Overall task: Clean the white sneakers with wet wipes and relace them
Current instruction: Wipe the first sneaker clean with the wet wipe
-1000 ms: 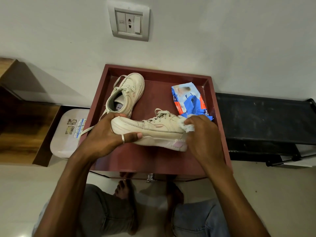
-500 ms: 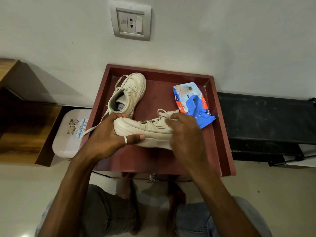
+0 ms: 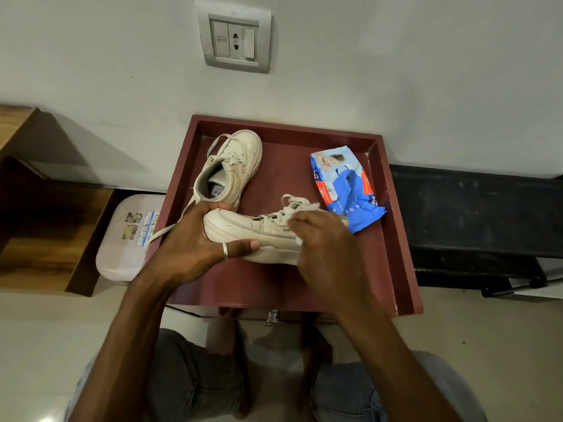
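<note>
A white sneaker (image 3: 253, 231) lies on its side over the dark red tray (image 3: 393, 239), toe to the left. My left hand (image 3: 195, 248) grips its toe end, thumb under the sole. My right hand (image 3: 326, 248) presses a white wet wipe (image 3: 297, 239) against the sneaker's side near the laces; most of the wipe is hidden under my fingers. The second white sneaker (image 3: 231, 169) stands upright at the tray's back left, laced, one lace trailing over the tray's left rim. A blue wet wipes pack (image 3: 344, 190) lies at the back right.
The tray rests against a white wall with a switch plate (image 3: 234, 38). A pale plastic box (image 3: 125, 239) sits to the left beside a wooden shelf (image 3: 39, 233). A black bench (image 3: 475, 220) stands on the right. My knees and feet are below the tray.
My right hand has slid the wipe leftward along the sneaker's side, from the heel toward the laces. My left hand keeps the same grip on the toe.
</note>
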Demonstrator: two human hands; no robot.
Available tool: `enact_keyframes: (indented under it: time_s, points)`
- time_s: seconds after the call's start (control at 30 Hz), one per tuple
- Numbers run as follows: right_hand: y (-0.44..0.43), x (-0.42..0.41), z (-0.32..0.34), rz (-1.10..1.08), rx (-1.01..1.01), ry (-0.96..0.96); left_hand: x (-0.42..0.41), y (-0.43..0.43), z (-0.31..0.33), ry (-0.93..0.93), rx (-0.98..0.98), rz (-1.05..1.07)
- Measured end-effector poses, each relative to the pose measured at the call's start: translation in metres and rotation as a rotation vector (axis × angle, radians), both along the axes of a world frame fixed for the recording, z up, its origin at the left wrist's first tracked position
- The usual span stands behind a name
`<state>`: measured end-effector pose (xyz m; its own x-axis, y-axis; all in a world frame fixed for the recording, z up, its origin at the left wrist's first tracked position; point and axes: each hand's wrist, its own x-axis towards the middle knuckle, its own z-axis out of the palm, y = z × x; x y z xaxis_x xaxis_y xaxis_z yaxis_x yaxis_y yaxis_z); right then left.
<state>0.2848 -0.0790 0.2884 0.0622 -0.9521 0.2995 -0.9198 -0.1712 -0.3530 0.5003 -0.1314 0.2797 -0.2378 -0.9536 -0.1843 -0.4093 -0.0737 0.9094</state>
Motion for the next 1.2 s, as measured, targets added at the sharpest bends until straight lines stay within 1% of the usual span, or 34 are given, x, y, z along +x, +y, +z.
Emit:
enact_keyframes:
  time_s: [0.07, 0.1, 0.23, 0.3, 0.33, 0.4, 0.47, 0.53, 0.6, 0.73, 0.83, 0.9, 1.0, 1.07, 1.13, 1.2]
  points:
    - [0.0, 0.005, 0.003, 0.088, 0.029, -0.003, 0.001, 0.0, 0.0, 0.001, 0.009, -0.003]
    - [-0.001, -0.004, 0.003, 0.074, 0.03, -0.004, 0.002, 0.001, 0.0, -0.001, 0.009, -0.006]
    - [0.001, -0.049, -0.001, -0.2, 0.073, -0.021, -0.002, 0.001, 0.002, -0.007, -0.004, -0.002]
    - [0.002, -0.039, -0.003, -0.254, 0.058, -0.005, -0.003, 0.001, 0.002, 0.0, -0.006, 0.008]
    - [0.001, -0.026, -0.004, -0.225, 0.029, 0.007, -0.003, 0.001, 0.001, 0.006, -0.003, 0.008]
    - [-0.002, 0.0, -0.006, -0.082, -0.02, -0.025, -0.001, 0.002, -0.001, 0.019, 0.003, -0.001]
    - [-0.006, 0.013, -0.009, 0.072, 0.015, -0.055, 0.002, 0.003, -0.001, 0.025, 0.009, -0.027]
    - [-0.008, 0.006, -0.008, 0.09, 0.045, -0.086, 0.004, 0.002, -0.001, 0.023, 0.008, -0.075]
    - [-0.005, -0.012, -0.005, 0.027, 0.041, -0.106, 0.004, 0.002, 0.001, 0.028, 0.006, -0.1]
    - [0.004, -0.055, -0.005, -0.149, 0.075, 0.031, 0.003, 0.002, 0.002, 0.038, -0.022, -0.102]
    - [0.007, -0.071, -0.01, -0.271, 0.197, 0.045, 0.004, 0.003, 0.002, 0.031, -0.015, -0.094]
    - [0.008, -0.066, -0.013, -0.31, 0.296, -0.016, 0.004, 0.003, 0.004, 0.019, -0.004, -0.092]
    - [0.01, -0.049, -0.005, -0.389, 0.275, -0.164, 0.001, 0.005, 0.007, 0.006, 0.003, -0.09]
    - [0.011, -0.036, 0.004, -0.413, 0.255, -0.228, 0.001, 0.006, 0.006, -0.007, 0.008, -0.082]
    - [0.012, -0.017, 0.012, -0.358, 0.189, -0.267, -0.002, 0.006, 0.006, 0.002, 0.004, -0.083]
    - [0.013, 0.008, 0.017, -0.248, 0.124, -0.329, -0.003, 0.006, 0.004, 0.028, 0.012, -0.066]
